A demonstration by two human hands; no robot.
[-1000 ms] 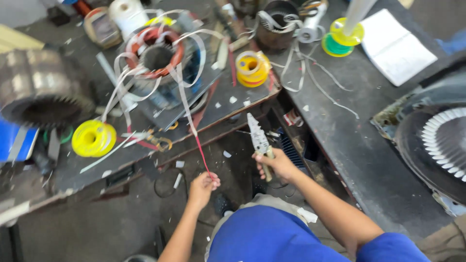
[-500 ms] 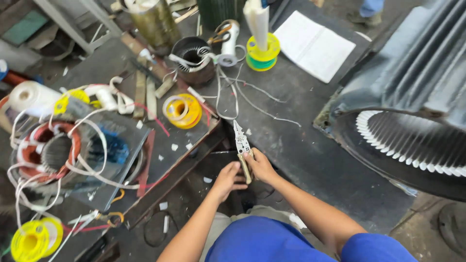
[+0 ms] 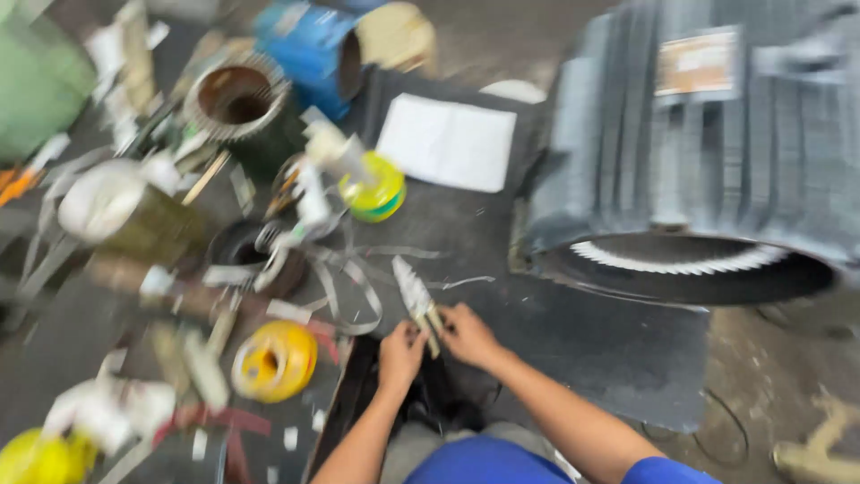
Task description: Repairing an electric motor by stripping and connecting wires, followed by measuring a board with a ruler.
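Since you've got both hands wrapped around the pliers, left hand and right hand on the handles, nose pointing up-frame, they sit mid-frame over the dark tabletop, probably for leverage.

Bare forearms, blue short sleeve at right shoulder, blue garment below

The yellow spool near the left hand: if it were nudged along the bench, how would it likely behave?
The yellow spool looks round with a hollow core, so it would probably roll if set on its rim. It seems to lie tilted among scraps, which may stop it. It is likely light, though the blur leaves that uncertain. The left hand is close but apart from it.
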